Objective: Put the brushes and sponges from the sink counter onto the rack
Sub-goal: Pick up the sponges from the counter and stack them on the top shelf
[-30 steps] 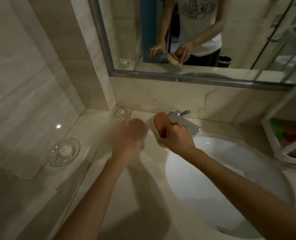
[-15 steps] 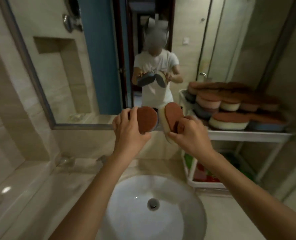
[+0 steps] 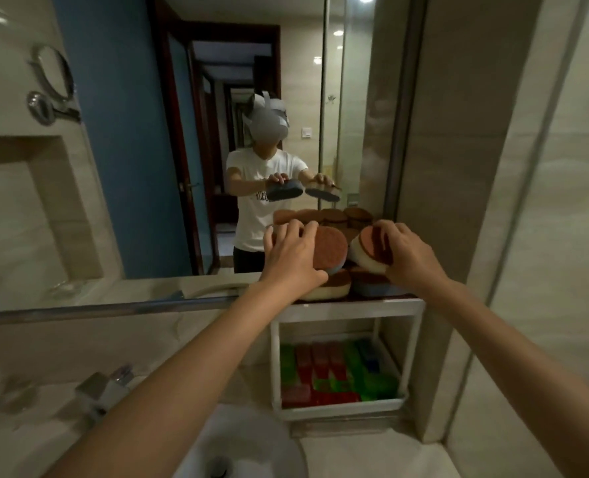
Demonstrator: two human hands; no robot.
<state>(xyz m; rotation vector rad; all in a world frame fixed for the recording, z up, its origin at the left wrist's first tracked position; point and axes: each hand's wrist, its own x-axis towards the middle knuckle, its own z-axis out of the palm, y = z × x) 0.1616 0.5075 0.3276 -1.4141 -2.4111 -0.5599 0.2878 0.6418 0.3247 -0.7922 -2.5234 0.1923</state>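
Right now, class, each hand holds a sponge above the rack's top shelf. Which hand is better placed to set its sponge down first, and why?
Probably the right hand: its white-based brown-topped sponge hangs directly over the white rack's top shelf. The left hand holds its blue-based brown-topped sponge nearer the shelf's left edge.

Both hands have moved from above the basin to the rack's top shelf (image 3: 351, 302) — arms now extended. The left hand (image 3: 291, 255) and right hand (image 3: 408, 251) each press a sponge — left sponge (image 3: 331, 248), right sponge (image 3: 368, 251) — onto the stacked pile.

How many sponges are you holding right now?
2. One sponge is in the left hand, one sponge in the right hand, both above the pile on the rack.
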